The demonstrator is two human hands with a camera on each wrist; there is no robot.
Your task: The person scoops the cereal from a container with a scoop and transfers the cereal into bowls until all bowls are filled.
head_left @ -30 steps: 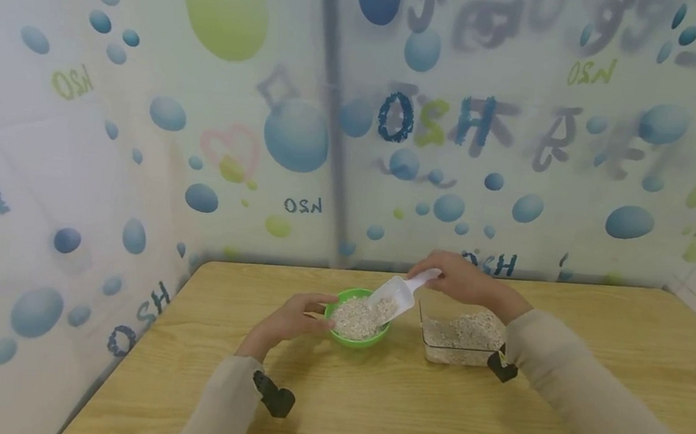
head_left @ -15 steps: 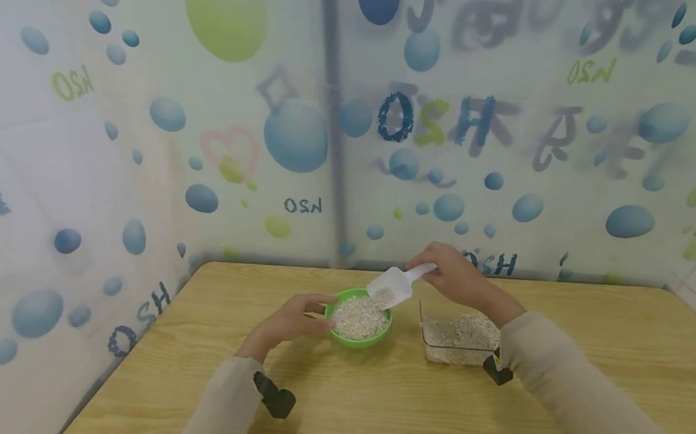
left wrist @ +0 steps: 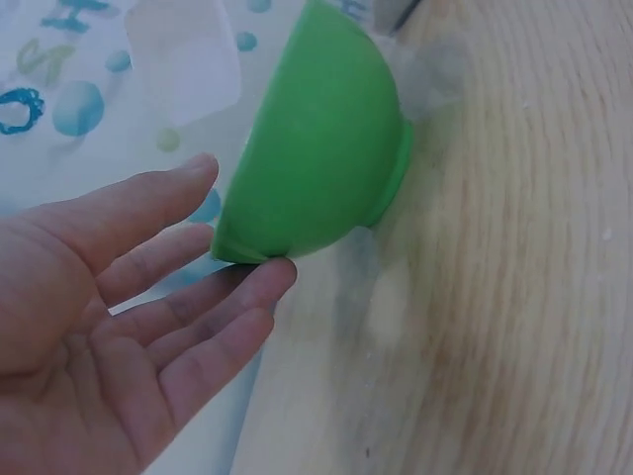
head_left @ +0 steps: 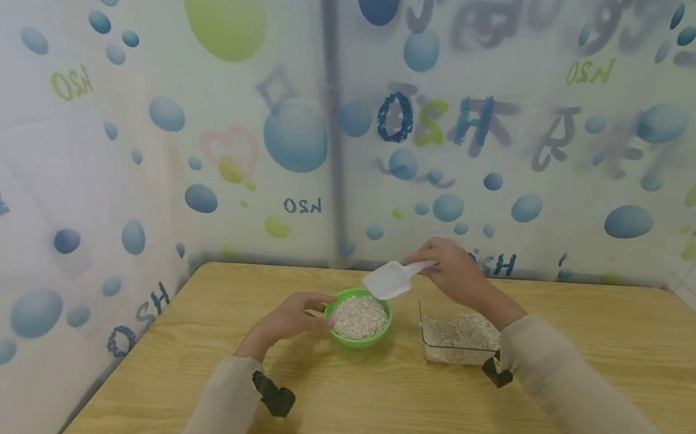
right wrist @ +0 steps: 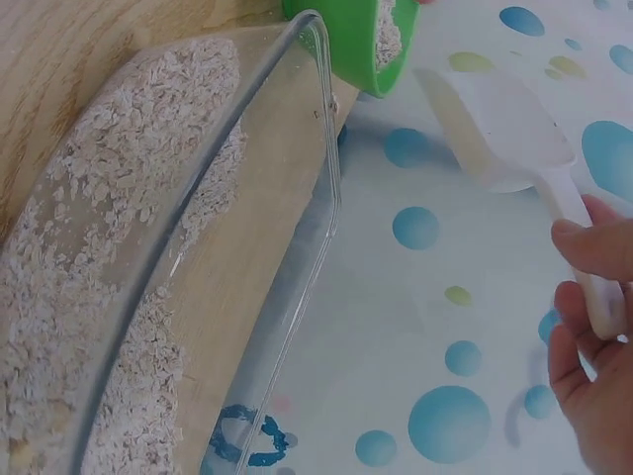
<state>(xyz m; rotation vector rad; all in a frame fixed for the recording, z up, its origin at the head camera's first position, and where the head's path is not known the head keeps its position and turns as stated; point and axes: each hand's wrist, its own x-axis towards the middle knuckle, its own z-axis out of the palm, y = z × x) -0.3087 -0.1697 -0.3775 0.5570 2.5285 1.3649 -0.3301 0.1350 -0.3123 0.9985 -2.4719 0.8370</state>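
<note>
A white plastic scoop (head_left: pixel 389 280) is gripped by its handle in my right hand (head_left: pixel 448 267). It is held above the back rim of a green bowl (head_left: pixel 365 344), and its tray looks empty. The bowl stands upright on the table and is filled with rolled oats (head_left: pixel 359 317). At the bowl's left side rests my left hand (head_left: pixel 291 320). In the left wrist view, the fingertips (left wrist: pixel 280 275) touch the green outer wall, the fingers fairly straight and spread. The right wrist view shows the scoop (right wrist: pixel 514 124) pinched between thumb and fingers.
A clear rectangular container (head_left: pixel 458 356) with more oats stands right of the bowl, under my right forearm. The wooden table (head_left: pixel 400 426) ends at a wall (head_left: pixel 243 219) printed with bubbles, close behind the bowl. Another wall rises along the left.
The scoop has risen and moved slightly left, tipping so that the oats it carried are gone from it. My left hand and the bowl have stayed put.
</note>
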